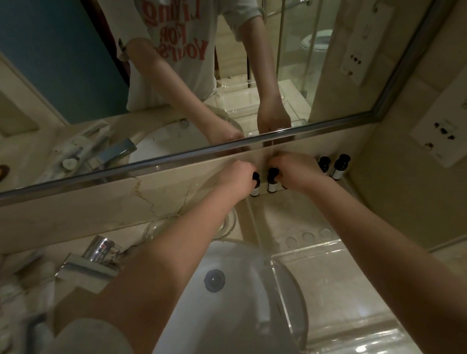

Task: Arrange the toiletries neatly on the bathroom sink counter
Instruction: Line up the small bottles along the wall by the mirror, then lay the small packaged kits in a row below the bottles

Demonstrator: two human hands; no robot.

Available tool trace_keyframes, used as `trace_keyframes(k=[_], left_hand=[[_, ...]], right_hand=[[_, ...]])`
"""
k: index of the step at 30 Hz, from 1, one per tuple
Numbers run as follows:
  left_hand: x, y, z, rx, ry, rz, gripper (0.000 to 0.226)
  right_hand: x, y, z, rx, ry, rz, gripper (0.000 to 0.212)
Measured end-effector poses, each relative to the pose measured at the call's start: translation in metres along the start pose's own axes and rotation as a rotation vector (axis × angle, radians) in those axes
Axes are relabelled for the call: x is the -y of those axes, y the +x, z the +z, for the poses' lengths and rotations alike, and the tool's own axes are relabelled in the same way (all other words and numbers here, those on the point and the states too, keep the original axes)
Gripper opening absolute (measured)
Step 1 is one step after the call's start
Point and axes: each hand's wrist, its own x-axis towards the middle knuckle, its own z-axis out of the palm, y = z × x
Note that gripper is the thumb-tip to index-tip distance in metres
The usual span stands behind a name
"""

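Observation:
Small dark toiletry bottles with white labels stand along the back wall of the marble counter (284, 213), under the mirror. My left hand (236, 178) grips the top of the leftmost bottle (255, 187). My right hand (296, 169) is closed around the cap of the bottle beside it (272, 183); part of a third bottle seems hidden under that hand. Two more bottles (323, 164) (338, 167) stand upright at the far right, against the corner.
A white basin (238, 296) with a drain plug lies below my arms, a chrome tap (91, 262) to its left. A clear acrylic tray (329, 275) rests on the counter at right. A glass dish (167, 225) sits behind the basin. Blurred packets lie at left.

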Motion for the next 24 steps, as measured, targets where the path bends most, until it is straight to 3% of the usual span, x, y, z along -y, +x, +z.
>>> trace_keyframes(k=[6,13,24], left_hand=[[-0.003,-0.012,-0.007,-0.052,0.078,-0.017,0.023],[0.004,-0.053,-0.027,-0.126,0.14,-0.053,0.029],[0.037,-0.166,-0.044,-0.19,0.048,-0.096,0.046]], right_hand=[[0.004,-0.014,-0.007,-0.07,-0.013,0.052,0.033],[0.022,-0.047,-0.025,-0.173,-0.032,0.085,0.027],[0.104,-0.118,-0.052,-0.207,0.012,0.065,0.037]])
